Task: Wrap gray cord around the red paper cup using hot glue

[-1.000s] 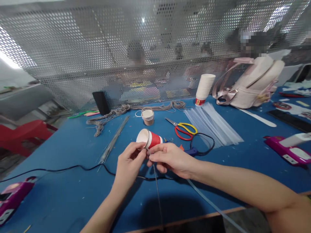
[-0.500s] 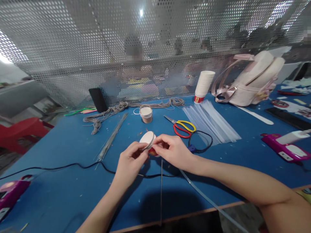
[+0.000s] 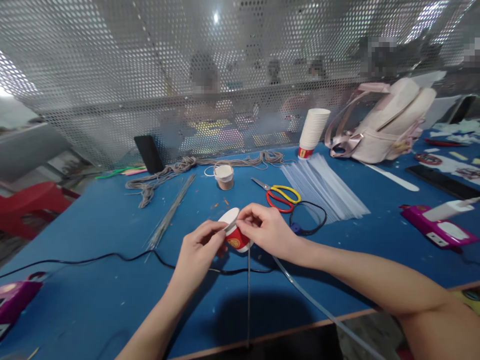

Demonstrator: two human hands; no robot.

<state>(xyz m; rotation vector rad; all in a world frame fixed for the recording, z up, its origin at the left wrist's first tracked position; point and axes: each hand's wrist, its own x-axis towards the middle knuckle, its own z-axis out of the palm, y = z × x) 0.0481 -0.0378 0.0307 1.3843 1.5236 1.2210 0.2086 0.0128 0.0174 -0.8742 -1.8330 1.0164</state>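
Note:
Between my hands is a red and white paper cup (image 3: 237, 242), tilted, its flat white end facing up and away. My left hand (image 3: 198, 250) is closed, thumb and fingers pinching the cup at the left of its white edge. At the right of that edge my right hand (image 3: 269, 231) is closed in a pinch on thin grey cord lying along the rim. A length of grey cord (image 3: 249, 295) hangs straight down from below the cup past the table edge. The fingertips partly hide the cord at the rim.
Beyond the cup are a small wrapped cup (image 3: 225, 179), scissors (image 3: 281, 195) and clear plastic strips (image 3: 326, 190). Wire lengths (image 3: 170, 215) lie left; grey cord bundles (image 3: 183, 164) run along the back. A cup stack (image 3: 314, 131) and backpack (image 3: 390, 125) stand right. A black cable (image 3: 120, 254) crosses the table.
The cup has tipped so that more of its red side shows. The grey cord, looped across the white end before, now lies closer along the edge. Both hands stay pinched at the rim.

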